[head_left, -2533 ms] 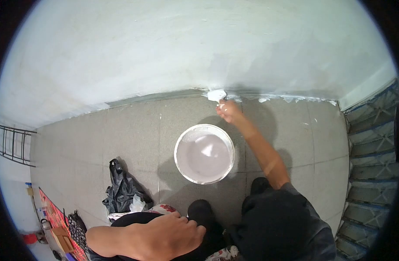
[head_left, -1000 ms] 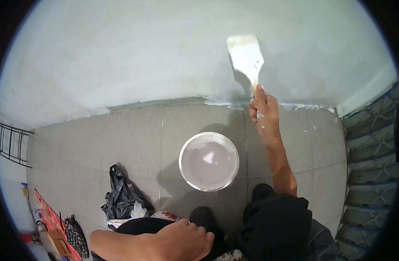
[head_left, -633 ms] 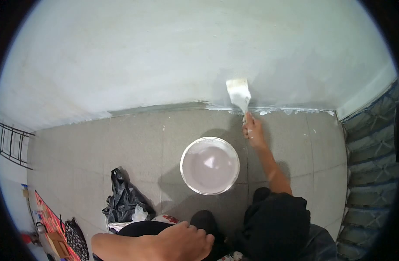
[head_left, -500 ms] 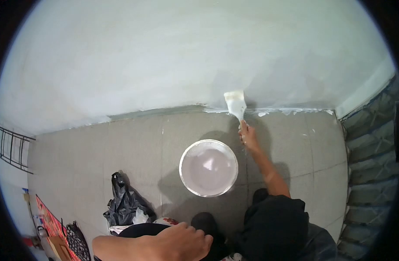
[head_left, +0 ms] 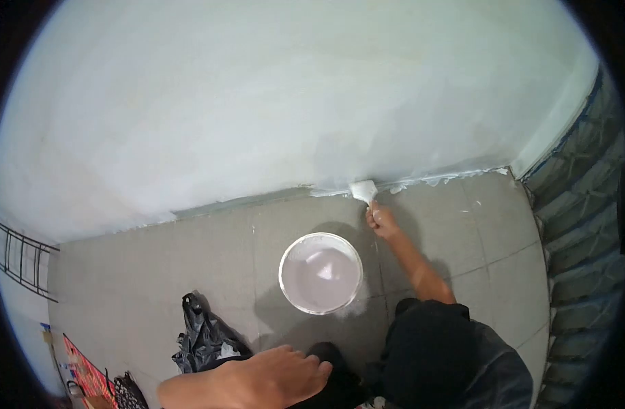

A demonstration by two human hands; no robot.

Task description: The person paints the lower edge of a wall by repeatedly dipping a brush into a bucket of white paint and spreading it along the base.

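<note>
My right hand (head_left: 382, 220) is closed around the handle of a wide paintbrush (head_left: 363, 191). White paint coats the brush, and its bristle end touches the bottom of the wall (head_left: 258, 123), where wall and floor meet. Below and left of that hand, a round bucket (head_left: 282, 290) of pale, wet paint stands on the floor. Low in the view, my left hand (head_left: 285, 376) is palm down over my leg, its fingers curled. Nothing sticks out of it; its palm side is hidden.
A black plastic bag (head_left: 202, 337) lies on the grey tiled floor (head_left: 135, 266), left of the bucket. Ridged dark panels (head_left: 585, 273) line the right side. At far left are a black metal rack (head_left: 22, 259) and a red patterned cloth (head_left: 87, 368).
The brush has come down from the wall face to the floor line, with my right hand moving slightly down and left. The view has shifted and tilted a little. My left hand stays over my leg.
</note>
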